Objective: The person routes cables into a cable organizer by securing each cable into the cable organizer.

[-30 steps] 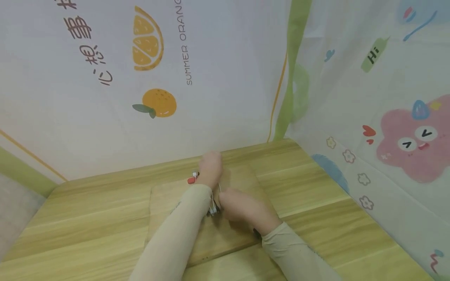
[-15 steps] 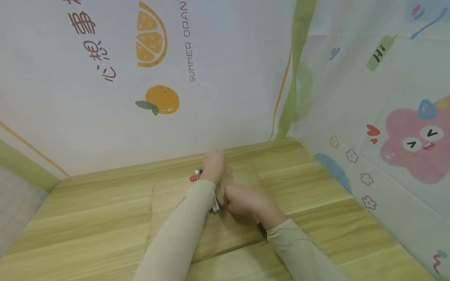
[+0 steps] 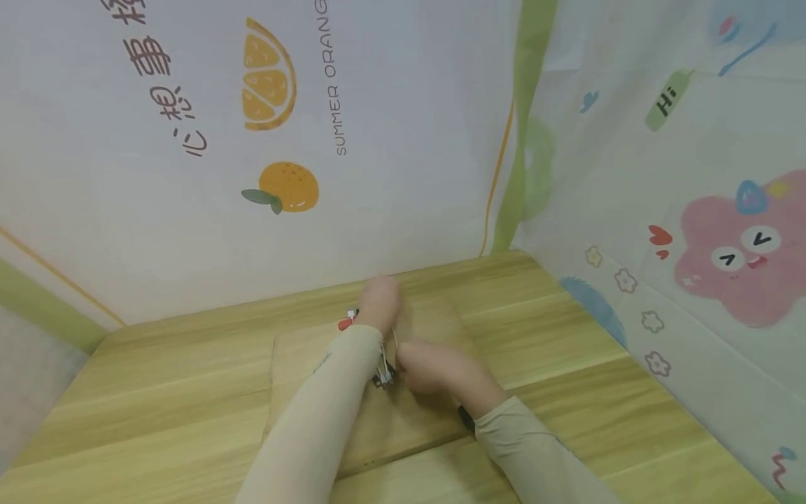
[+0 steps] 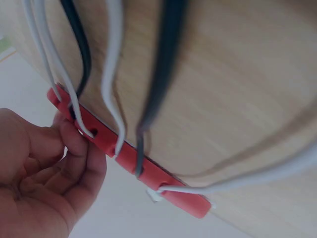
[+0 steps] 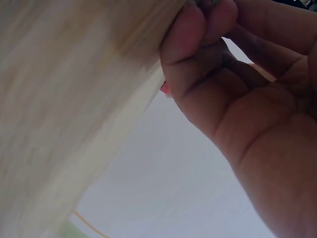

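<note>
In the left wrist view a red cable holder lies along the edge of a wooden board, with several white and dark cables in its slots. My left hand is at the far edge of the board, its thumb and fingers pinching at a cable end by the holder; the fingertips are partly hidden. Nearer to me, my right hand has curled fingers, and its fingertips meet against the board. A white cable runs into this hand. Beside it lies a bundle of cable plugs.
The square wooden board lies on a wood-grain table. A white plug sticks out past the holder's left end. Printed cloth walls stand behind and to the right. A small black object shows by the right wrist.
The head view shifts slightly. Both hands stay at nearly the same places on the board, with only small movements of the right hand by the plugs.
</note>
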The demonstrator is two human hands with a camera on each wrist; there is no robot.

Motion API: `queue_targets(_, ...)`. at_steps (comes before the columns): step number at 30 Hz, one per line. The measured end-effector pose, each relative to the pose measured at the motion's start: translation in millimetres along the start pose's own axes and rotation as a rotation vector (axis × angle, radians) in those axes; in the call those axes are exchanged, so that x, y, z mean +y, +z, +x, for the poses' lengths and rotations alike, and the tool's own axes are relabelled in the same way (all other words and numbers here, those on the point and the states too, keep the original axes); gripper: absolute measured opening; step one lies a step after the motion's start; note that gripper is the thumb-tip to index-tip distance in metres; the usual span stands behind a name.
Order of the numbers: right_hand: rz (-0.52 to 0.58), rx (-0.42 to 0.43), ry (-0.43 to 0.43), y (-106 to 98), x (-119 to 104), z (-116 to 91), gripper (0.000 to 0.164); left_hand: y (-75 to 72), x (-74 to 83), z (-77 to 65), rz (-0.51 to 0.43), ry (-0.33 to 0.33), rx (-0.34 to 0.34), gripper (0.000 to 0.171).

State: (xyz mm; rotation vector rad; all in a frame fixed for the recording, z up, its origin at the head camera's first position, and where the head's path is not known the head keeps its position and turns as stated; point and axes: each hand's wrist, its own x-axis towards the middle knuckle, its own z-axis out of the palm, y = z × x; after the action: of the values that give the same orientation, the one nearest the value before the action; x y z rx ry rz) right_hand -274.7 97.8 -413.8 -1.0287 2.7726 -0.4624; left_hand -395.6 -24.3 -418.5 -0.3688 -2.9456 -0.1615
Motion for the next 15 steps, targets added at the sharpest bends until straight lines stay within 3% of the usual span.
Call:
queue_targets(5,-0.010,0.008,0.025,0,-1,2,0.033,-2.4,-4.9,2.8,-0.047,-0.015,-0.065,0.004)
queue_targets(10,-0.055,0.004,0.016,-2,-3,3,0.032,-7.5,-9.9,6.0,-0.101,-0.037,-0.114,0.011)
queue_targets(15,-0.079,-0.021,0.032,-2,-6,2,0.033,-8.5,-15.3,5.4,-0.176,-0.066,-0.172,0.006)
